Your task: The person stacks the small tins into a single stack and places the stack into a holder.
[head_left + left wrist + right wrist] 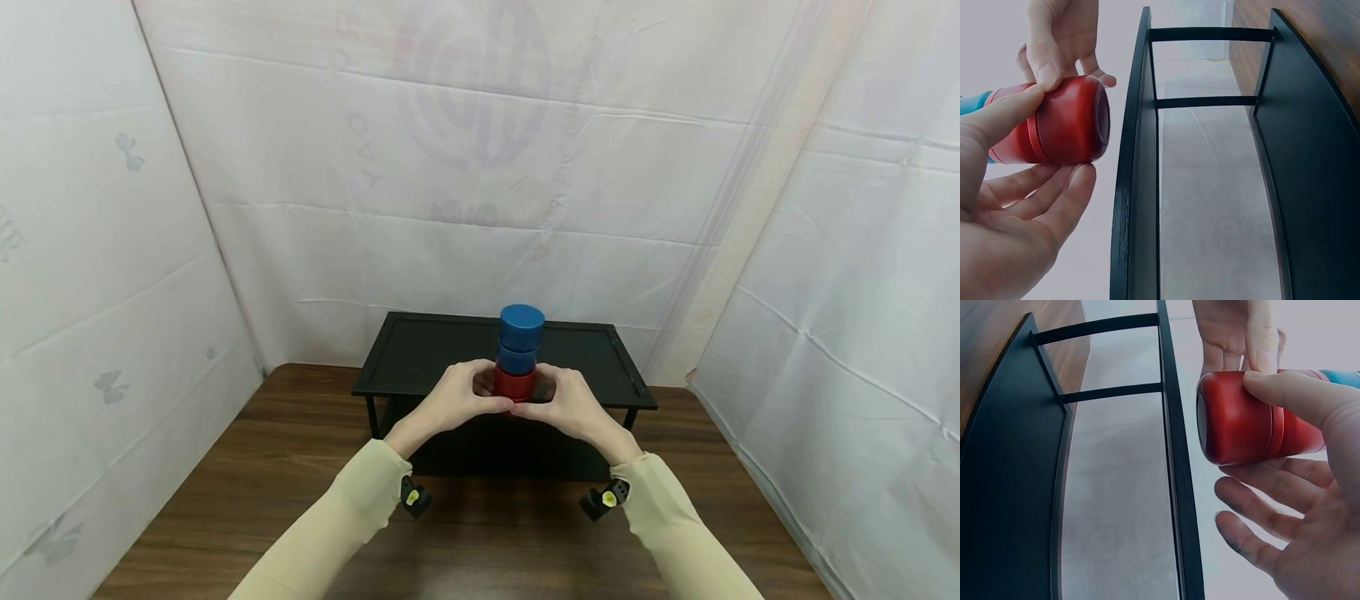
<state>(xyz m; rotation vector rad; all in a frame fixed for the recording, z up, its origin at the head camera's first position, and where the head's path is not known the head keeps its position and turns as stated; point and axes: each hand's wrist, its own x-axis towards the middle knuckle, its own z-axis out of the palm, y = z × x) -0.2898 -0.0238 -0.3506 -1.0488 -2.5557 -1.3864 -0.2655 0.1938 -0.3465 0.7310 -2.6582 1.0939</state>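
Note:
A red canister stands upright between both hands, with a blue canister stacked on top of it. My left hand grips the red one from the left, thumb on the near side and fingers round behind. From the right, my right hand holds the same canister in the same way, and the two thumb tips meet in front. In the left wrist view the red canister's rounded base shows just off the upper board of a black rack. Only a sliver of blue appears in each wrist view.
The black two-tier rack stands on a brown wood-grain table, its lower board below the hands. White sheeting hangs behind the table and along both sides. A small black device is strapped to each wrist over pale yellow sleeves.

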